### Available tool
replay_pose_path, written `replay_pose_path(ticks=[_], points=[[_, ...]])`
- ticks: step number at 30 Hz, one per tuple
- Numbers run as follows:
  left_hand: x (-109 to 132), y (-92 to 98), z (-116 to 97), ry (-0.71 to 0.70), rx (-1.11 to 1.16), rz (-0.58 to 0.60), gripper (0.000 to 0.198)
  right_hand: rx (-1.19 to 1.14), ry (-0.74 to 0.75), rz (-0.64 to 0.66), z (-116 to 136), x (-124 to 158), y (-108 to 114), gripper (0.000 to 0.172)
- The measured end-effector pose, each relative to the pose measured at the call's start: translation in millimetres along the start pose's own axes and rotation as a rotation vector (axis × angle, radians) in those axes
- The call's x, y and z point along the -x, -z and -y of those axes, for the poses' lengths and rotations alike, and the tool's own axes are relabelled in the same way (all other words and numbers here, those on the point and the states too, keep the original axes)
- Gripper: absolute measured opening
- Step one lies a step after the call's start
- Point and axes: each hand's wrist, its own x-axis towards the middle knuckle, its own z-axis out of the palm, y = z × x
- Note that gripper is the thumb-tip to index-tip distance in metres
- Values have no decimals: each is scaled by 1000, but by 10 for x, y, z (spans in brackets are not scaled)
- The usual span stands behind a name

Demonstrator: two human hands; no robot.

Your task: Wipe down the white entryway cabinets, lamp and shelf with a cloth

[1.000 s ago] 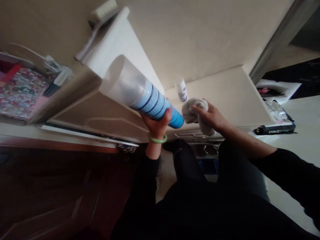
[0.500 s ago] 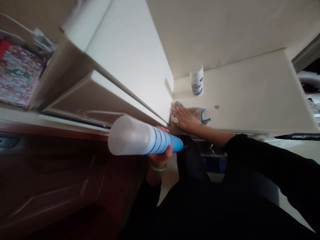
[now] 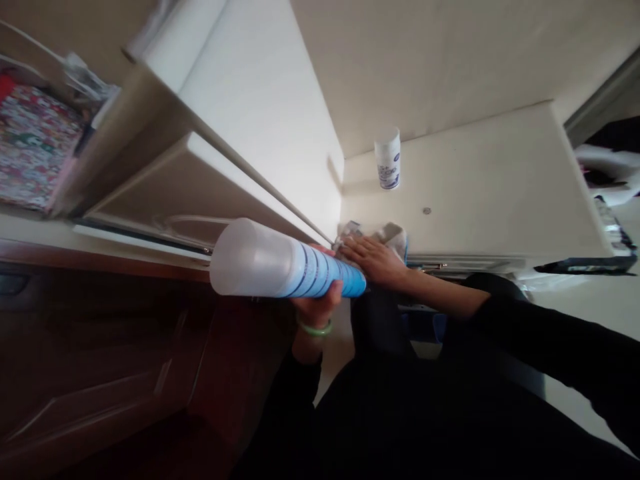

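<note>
My left hand (image 3: 317,308), with a green bangle on the wrist, grips a long bottle (image 3: 280,268) that is blue with dark stripes at one end and cloudy white at the other. It holds the bottle level in front of the white cabinet (image 3: 240,113). My right hand (image 3: 374,257) lies flat with fingers stretched on a grey cloth (image 3: 393,233), pressing it on the white countertop (image 3: 490,187) in the corner against the cabinet side.
A small white jar (image 3: 387,159) with a blue label stands on the countertop near the wall. A dark wooden door or panel (image 3: 100,373) is at the left. A patterned cloth (image 3: 33,153) lies at the far left. Dark items (image 3: 590,263) lie beyond the counter at right.
The right hand brought the cloth down from the air onto the countertop and slid it toward the front edge. The left hand lowered the bottle from a tilt to level.
</note>
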Motion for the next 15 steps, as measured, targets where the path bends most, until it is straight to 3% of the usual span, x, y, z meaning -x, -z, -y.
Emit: replay_pose_path(ticks=[2,8,12,15], points=[[-23,-16,19,7,9,12,55,-9,-7,11,-26,-20,74,58],[19,63,-37,-16,-33,-22,51,-29,-303,-28,-297,-625,234,62],[26,54,-26,-11,-45,-95,54,-69,-102,-39,-78,-367,139,50],[-11,14,-5,0,-56,-65,57,-193,86,79,125,-4,118,41]])
